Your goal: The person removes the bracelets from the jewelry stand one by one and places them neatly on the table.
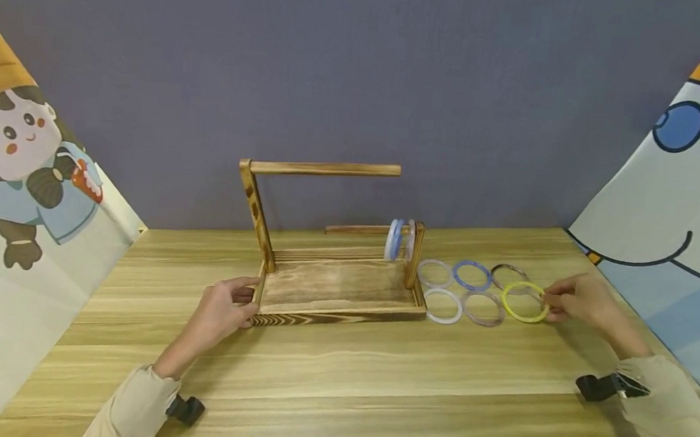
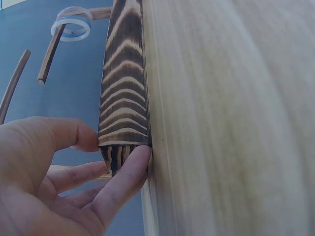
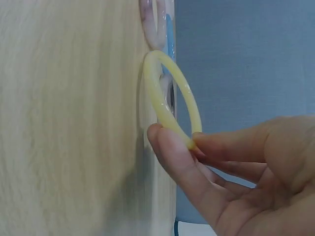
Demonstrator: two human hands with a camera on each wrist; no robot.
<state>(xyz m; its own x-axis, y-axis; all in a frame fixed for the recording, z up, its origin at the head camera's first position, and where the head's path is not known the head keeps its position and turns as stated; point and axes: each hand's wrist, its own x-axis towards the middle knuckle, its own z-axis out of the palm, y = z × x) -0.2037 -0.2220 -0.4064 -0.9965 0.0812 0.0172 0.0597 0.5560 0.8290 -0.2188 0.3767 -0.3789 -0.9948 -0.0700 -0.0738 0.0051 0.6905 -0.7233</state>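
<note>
Near: left hand grips the front left corner of the wooden rack, thumb and fingers curled round its charred end.
Right: right hand pinches the yellow ring, tilted, one edge lifted off the table, near its right edge.
Beyond: five rings flat beside the rack; two rings hang on its lower rod.
Step judged: pick-up; next calls for a clean lift, then threading over a rod end.

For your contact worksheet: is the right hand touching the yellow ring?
Touching. The right wrist view shows the right hand pinching the yellow ring between thumb and fingertip, one edge lifted off the table.
</note>
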